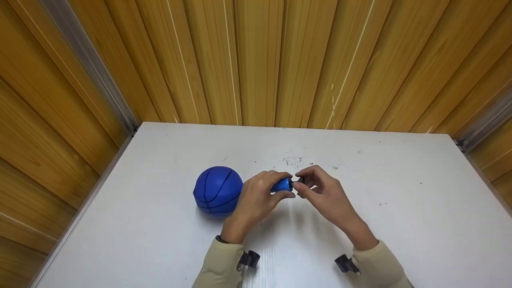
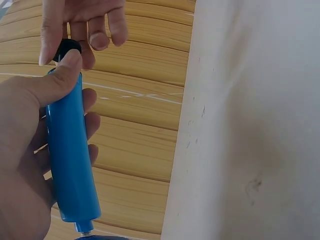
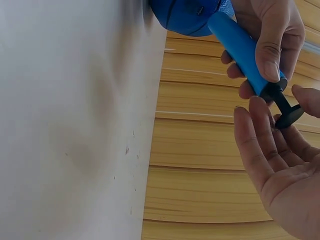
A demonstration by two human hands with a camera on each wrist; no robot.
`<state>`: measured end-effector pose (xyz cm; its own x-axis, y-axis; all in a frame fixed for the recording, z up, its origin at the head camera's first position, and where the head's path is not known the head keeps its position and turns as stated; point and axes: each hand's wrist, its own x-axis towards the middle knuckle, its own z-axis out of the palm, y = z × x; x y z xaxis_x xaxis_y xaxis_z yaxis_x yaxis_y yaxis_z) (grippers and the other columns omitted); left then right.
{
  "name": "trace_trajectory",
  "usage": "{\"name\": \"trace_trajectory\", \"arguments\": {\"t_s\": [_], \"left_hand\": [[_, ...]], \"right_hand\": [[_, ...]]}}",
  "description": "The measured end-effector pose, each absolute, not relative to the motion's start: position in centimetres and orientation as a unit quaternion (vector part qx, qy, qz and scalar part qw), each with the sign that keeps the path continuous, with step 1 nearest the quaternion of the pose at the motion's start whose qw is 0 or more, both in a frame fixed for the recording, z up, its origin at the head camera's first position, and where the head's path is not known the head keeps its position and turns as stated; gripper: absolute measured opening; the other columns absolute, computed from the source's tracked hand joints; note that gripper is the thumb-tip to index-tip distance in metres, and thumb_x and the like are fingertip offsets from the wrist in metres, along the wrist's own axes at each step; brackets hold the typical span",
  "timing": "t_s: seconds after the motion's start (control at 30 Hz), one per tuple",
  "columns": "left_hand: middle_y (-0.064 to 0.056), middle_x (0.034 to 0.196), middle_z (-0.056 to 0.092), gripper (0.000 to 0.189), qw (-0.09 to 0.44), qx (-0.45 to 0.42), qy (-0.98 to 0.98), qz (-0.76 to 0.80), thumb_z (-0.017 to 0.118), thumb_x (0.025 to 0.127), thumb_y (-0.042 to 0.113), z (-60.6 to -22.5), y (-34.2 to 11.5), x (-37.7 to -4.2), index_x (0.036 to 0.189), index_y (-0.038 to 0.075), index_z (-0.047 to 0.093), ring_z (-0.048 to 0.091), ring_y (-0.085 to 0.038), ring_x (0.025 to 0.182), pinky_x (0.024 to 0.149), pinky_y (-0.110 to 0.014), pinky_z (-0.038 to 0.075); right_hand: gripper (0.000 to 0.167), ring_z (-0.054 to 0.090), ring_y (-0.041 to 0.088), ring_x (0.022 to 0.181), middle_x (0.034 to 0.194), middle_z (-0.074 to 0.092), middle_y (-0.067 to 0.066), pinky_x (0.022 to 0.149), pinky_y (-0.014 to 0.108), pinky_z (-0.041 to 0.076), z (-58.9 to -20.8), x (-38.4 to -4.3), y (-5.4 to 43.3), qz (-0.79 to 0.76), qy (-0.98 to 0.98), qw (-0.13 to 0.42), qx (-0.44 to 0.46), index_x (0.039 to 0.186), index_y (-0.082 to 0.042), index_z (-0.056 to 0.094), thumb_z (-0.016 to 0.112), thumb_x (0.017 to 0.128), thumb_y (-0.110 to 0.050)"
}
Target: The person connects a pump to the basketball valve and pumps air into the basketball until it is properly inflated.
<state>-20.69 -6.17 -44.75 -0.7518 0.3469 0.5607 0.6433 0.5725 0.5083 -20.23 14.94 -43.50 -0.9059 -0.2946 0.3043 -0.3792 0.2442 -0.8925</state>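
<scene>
My left hand (image 1: pixel 258 194) grips the blue barrel of a small hand pump (image 2: pixel 75 150), with the thumb lying along it near the handle end. At the pump's other end, a thin metal needle (image 2: pixel 86 233) meets the surface of a blue ball with black seam lines (image 1: pixel 219 191); how deep it sits is hidden. The black T-shaped handle (image 3: pixel 289 116) stands a short way out of the barrel. My right hand (image 1: pixel 326 196) pinches this handle between thumb and fingers. The ball rests on the table, just left of my left hand.
Beneath the hands is a white table (image 1: pixel 400 232) with small dark marks and scuffs. Wood-patterned panels (image 1: pixel 256 64) rise behind it and at both sides. A dark wrist-worn device (image 1: pixel 250 259) sits by the left sleeve, another (image 1: pixel 346 264) by the right.
</scene>
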Motion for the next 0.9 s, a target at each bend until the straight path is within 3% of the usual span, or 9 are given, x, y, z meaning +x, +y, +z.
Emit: {"name": "trace_trajectory", "arguments": {"t_s": [0.27, 0.43, 0.67, 0.9], "left_hand": [[-0.003, 0.12, 0.074, 0.047, 0.171, -0.271, -0.878, -0.355, 0.093, 0.084, 0.013, -43.9, -7.5, -20.8, 0.127, 0.01, 0.074, 0.07, -0.023, 0.114, 0.099, -0.04, 0.057], [-0.003, 0.117, 0.075, 0.042, 0.152, -0.245, -0.891, -0.35, 0.093, 0.085, 0.014, -43.8, -8.1, -20.7, 0.123, 0.011, 0.074, 0.073, -0.022, 0.11, 0.1, -0.041, 0.057], [-0.002, 0.106, 0.076, 0.035, 0.202, -0.289, -0.871, -0.342, 0.093, 0.083, 0.013, -44.1, -8.0, -20.8, 0.116, 0.01, 0.078, 0.074, -0.019, 0.099, 0.091, -0.036, 0.06], [-0.003, 0.105, 0.076, 0.033, 0.231, -0.324, -0.863, -0.312, 0.092, 0.085, 0.019, -44.2, -7.4, -20.7, 0.115, 0.008, 0.08, 0.073, -0.019, 0.097, 0.089, -0.033, 0.06]], "right_hand": [[0.022, 0.074, 0.025, 0.094, 0.105, 0.068, 0.014, 0.085, 0.035, 0.062, -43.6, -20.2, 14.6, 0.611, -0.763, 0.051, 0.202, 0.117, 0.002, 0.066, 0.077, 0.098, -0.002], [0.021, 0.074, 0.024, 0.096, 0.106, 0.068, 0.013, 0.086, 0.033, 0.062, -43.6, -20.1, 14.7, 0.609, -0.768, 0.048, 0.192, 0.117, 0.0, 0.067, 0.076, 0.099, -0.005], [0.02, 0.072, 0.029, 0.096, 0.113, 0.07, 0.007, 0.084, 0.03, 0.061, -43.5, -20.0, 14.7, 0.583, -0.786, 0.049, 0.2, 0.118, -0.005, 0.068, 0.076, 0.101, -0.011], [0.029, 0.071, 0.018, 0.089, 0.112, 0.072, 0.006, 0.08, 0.026, 0.06, -43.8, -20.1, 14.5, 0.538, -0.805, 0.049, 0.244, 0.12, -0.005, 0.07, 0.083, 0.095, -0.011]]}}
